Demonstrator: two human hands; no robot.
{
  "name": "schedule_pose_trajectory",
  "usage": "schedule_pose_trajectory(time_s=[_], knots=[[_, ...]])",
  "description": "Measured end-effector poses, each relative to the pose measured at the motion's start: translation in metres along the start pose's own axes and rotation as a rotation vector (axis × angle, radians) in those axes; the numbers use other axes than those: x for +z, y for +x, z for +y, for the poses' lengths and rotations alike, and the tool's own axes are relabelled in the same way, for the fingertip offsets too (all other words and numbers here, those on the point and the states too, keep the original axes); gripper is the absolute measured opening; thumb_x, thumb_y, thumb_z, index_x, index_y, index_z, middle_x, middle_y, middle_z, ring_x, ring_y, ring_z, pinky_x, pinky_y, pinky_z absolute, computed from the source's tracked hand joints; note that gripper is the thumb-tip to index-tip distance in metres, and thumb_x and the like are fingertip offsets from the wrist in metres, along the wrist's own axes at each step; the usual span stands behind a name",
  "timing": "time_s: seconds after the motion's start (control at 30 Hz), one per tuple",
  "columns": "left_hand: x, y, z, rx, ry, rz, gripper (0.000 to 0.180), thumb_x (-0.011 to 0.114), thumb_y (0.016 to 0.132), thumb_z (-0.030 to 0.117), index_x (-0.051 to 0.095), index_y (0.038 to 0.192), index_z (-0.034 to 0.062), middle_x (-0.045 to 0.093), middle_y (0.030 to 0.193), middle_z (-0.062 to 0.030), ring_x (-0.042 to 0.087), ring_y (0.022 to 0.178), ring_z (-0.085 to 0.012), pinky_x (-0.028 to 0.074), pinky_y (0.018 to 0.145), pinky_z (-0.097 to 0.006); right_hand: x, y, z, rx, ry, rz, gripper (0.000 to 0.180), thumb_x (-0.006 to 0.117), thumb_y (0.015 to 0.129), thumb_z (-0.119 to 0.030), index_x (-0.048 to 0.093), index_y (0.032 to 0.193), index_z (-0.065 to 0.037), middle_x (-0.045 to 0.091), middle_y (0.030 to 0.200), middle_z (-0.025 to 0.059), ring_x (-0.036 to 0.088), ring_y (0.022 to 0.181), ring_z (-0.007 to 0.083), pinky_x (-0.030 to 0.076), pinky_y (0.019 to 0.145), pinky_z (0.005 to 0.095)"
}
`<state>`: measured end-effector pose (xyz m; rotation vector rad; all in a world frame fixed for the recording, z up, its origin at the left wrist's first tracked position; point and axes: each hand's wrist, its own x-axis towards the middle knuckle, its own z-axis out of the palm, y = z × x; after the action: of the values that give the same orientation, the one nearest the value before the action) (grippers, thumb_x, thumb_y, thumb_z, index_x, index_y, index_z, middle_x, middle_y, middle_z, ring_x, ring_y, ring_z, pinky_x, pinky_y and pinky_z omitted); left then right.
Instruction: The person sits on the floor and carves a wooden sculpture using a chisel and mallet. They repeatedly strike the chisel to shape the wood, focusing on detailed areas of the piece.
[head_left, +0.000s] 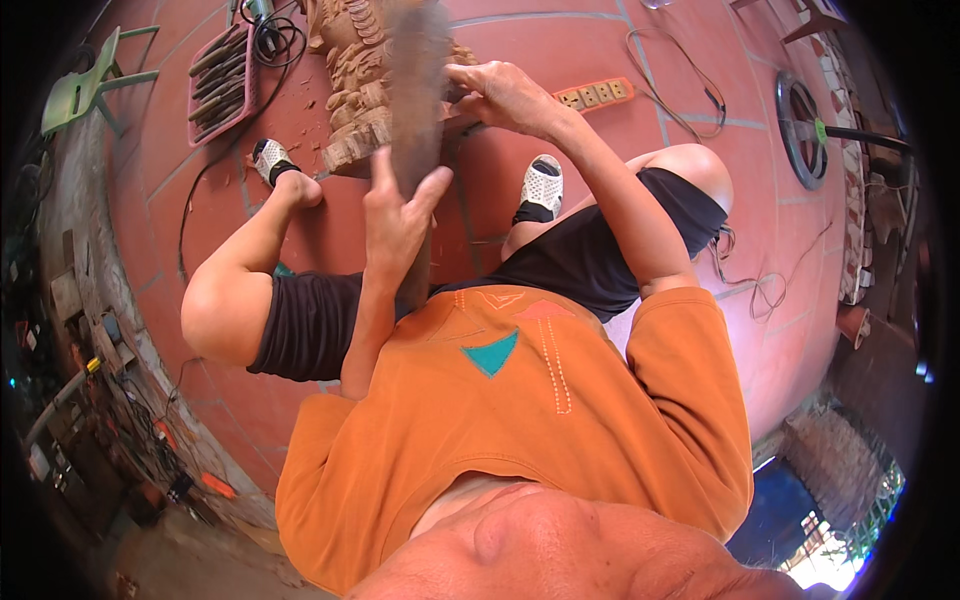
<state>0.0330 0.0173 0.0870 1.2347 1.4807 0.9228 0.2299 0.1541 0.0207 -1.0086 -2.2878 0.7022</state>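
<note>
My left hand is wrapped round a long, bat-shaped wooden mallet, which stands out from me and is smeared by motion at its far end. Past it lies a carved piece of wood with deep, rounded relief, partly covered by the mallet. My right hand is closed at the carving's right side. Its fingertips are beside the mallet, and whatever they hold is hidden.
A pink tray of carving tools stands at the far left, near a green chair. An orange power strip lies right of the carving. Cables cross the red tiled floor. Wood chips surround the carving.
</note>
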Motion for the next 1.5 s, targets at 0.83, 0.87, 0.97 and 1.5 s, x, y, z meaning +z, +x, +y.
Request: schedule_pose_trajectory(time_s=[0.83,0.87,0.97,1.5], knots=[[-0.030,-0.002,-0.011,-0.063,-0.441,0.022,0.030,0.070,0.094,0.016,0.054,0.114,0.0019,0.060,0.076,-0.0043,0.058,0.052,-0.0123,0.048,0.048,-0.025,-0.037,-0.010,0.024,0.283,-0.016,0.118,0.033,0.072,0.088,-0.009,0.060,0.118,-0.005,0.075,0.099,0.0117,0.074,0.089,0.0255,0.056,0.077,0.0371],[-0.033,-0.004,-0.007,-0.028,-0.480,-0.001,0.037,0.069,0.094,0.016,0.051,0.122,0.0012,0.060,0.076,-0.0050,0.058,0.052,-0.0132,0.049,0.048,-0.025,-0.041,-0.012,0.028,0.303,0.064,0.161,0.032,0.072,0.088,-0.009,0.061,0.118,-0.006,0.074,0.102,0.0099,0.073,0.090,0.0246,0.056,0.078,0.0368],[-0.048,-0.007,0.016,0.119,-0.541,-0.088,0.066,0.068,0.094,0.018,0.036,0.149,-0.0011,0.059,0.077,-0.0076,0.059,0.053,-0.0169,0.051,0.049,-0.026,-0.043,-0.020,0.056,0.321,0.459,0.290,0.029,0.071,0.090,-0.008,0.059,0.116,-0.006,0.073,0.108,0.0086,0.073,0.094,0.0249,0.060,0.083,0.0386],[-0.066,0.059,0.176,0.276,0.824,-0.235,0.064,0.076,0.081,0.027,0.056,0.138,0.0060,0.069,0.104,-0.0153,0.067,0.093,-0.0228,0.051,0.083,-0.036,0.005,-0.041,0.017,0.450,1.005,0.910,0.031,0.074,0.090,-0.007,0.056,0.113,-0.001,0.069,0.102,0.0104,0.070,0.091,0.0195,0.062,0.079,0.0333]])
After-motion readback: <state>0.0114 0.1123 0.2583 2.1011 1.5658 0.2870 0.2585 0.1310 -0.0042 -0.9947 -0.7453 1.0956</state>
